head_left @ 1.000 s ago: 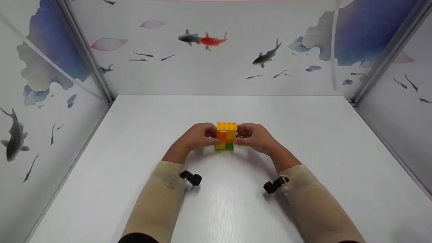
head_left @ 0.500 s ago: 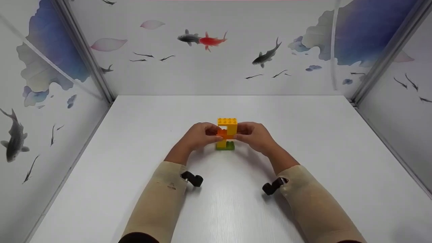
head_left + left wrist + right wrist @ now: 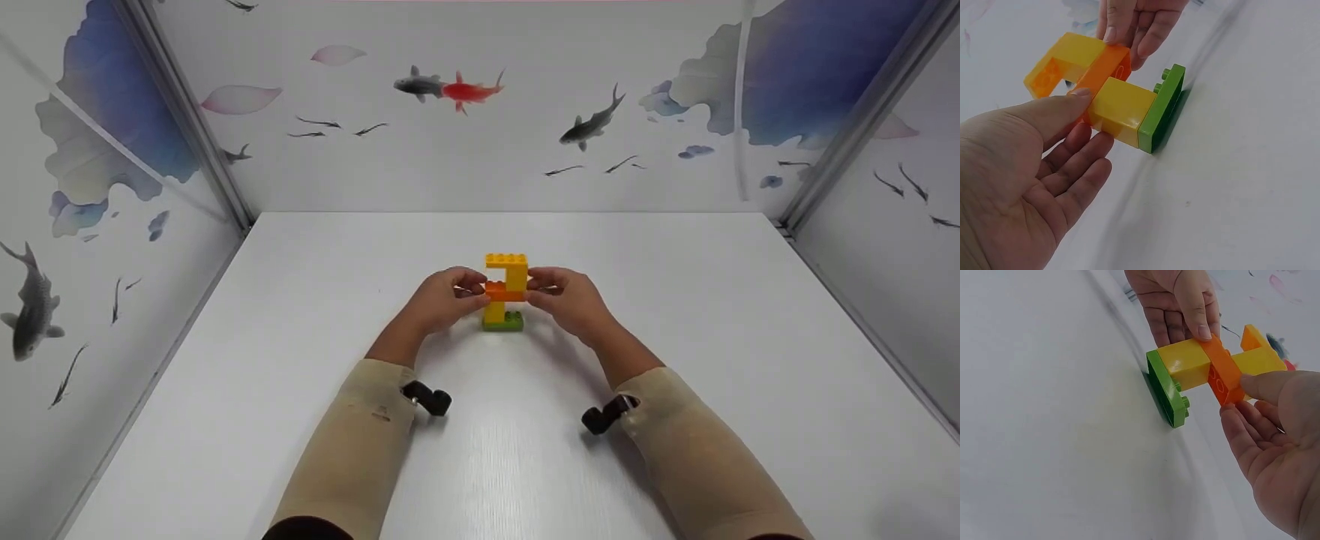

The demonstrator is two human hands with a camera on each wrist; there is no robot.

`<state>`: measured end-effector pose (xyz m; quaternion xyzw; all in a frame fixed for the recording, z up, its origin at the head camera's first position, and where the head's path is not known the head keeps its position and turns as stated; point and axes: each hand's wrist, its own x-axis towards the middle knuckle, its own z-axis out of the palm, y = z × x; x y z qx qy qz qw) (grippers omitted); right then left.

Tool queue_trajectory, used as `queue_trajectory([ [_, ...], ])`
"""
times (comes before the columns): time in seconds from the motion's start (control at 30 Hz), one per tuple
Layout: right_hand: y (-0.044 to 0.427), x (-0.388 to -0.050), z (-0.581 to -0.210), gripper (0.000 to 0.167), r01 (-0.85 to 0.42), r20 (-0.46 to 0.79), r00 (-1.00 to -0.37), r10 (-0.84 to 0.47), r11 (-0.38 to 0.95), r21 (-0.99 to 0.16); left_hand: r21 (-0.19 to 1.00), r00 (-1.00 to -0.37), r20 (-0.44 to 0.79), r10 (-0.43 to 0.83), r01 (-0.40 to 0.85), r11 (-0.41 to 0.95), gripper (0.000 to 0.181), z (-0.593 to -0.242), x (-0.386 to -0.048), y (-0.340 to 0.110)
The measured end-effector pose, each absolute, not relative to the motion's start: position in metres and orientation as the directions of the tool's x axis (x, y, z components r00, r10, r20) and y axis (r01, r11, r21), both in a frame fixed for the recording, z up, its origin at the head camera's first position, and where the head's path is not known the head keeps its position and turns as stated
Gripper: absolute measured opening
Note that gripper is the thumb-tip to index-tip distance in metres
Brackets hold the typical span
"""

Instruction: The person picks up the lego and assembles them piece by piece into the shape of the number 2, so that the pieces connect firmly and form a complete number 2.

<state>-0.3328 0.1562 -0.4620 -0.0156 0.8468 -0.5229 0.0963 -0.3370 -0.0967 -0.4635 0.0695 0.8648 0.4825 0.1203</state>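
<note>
Between the two hands stands a stack of toy building bricks. Its base is a green brick (image 3: 502,322) with a yellow brick (image 3: 1123,107) on its left half. An orange brick (image 3: 1222,371) lies across that one. Higher up come another yellow brick (image 3: 517,276) on the right side and a long amber brick (image 3: 507,259) jutting left over a gap. My left hand (image 3: 444,300) pinches the left end of the orange brick with thumb and fingertips. At its right end, my right hand (image 3: 568,302) pinches the same brick. The green brick's underside partly shows in the wrist views.
A white table (image 3: 480,465) lies under the stack and forearms. White panels (image 3: 480,165) printed with fish and leaves enclose the back and both sides. Black camera mounts (image 3: 427,397) sit at the wrists.
The top of the stack has swung away from me, so the stack looks more upright and its gap shows. Both hands have kept their grip and shifted slightly away with it.
</note>
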Motion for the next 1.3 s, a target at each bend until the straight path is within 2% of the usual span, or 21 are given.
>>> queue_trajectory([
  [0.3, 0.161, -0.335, -0.465, 0.046, 0.157, -0.211, -0.964, -0.162, 0.294, -0.943, 0.826, -0.966, -0.141, 0.216, 0.006, 0.564, 0.037, -0.464, -0.336, -0.093],
  [0.63, 0.162, -0.334, -0.469, 0.054, 0.209, -0.271, -0.937, -0.219, 0.269, -0.94, 0.823, -0.92, -0.205, 0.333, 0.022, 0.567, 0.055, -0.47, -0.337, -0.094],
  [0.8, 0.161, -0.335, -0.472, 0.055, 0.224, -0.291, -0.93, -0.225, 0.281, -0.933, 0.815, -0.908, -0.225, 0.354, 0.024, 0.579, 0.059, -0.47, -0.336, -0.095],
  [1.03, 0.161, -0.335, -0.471, 0.057, 0.23, -0.297, -0.931, -0.211, 0.29, -0.929, 0.819, -0.908, -0.219, 0.359, 0.029, 0.572, 0.059, -0.47, -0.336, -0.095],
  [1.3, 0.17, -0.336, -0.46, 0.056, 0.191, -0.229, -0.95, -0.211, 0.184, -0.964, 0.823, -0.938, -0.177, 0.297, 0.025, 0.567, 0.054, -0.463, -0.337, -0.1],
])
